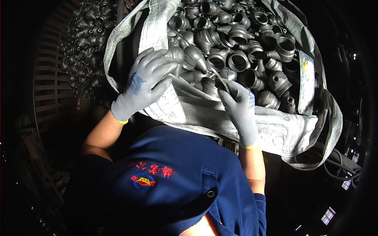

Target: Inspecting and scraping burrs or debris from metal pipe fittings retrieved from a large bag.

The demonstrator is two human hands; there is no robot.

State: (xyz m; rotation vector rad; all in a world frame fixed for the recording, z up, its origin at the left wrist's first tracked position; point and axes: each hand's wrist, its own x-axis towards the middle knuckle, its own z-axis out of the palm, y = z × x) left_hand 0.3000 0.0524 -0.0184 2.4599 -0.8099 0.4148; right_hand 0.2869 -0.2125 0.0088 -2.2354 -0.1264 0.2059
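A large white woven bag (275, 129) is full of grey metal castings (238, 61), hollow, round-mouthed pieces like valve bodies or pipe fittings. My left hand (147, 76), in a grey glove, lies over the bag's left rim with its fingers stretched out and slightly apart. Its fingertips reach the nearest castings; whether they touch is hard to tell. My right hand (240, 108), gloved too, is closed at the bag's near edge. Between its thumb and fingers sticks out a thin flat metal blade (219, 79), pointing up and left toward the castings. Its handle end is hidden in the glove.
Left of the bag, a slatted metal crate (49, 74) holds a heap of smaller dark castings (84, 51). White lifting straps (334, 126) loop from the bag's corners. A pale tag or pouch (306, 82) hangs at its right side. Cables (342, 165) curl at the lower right.
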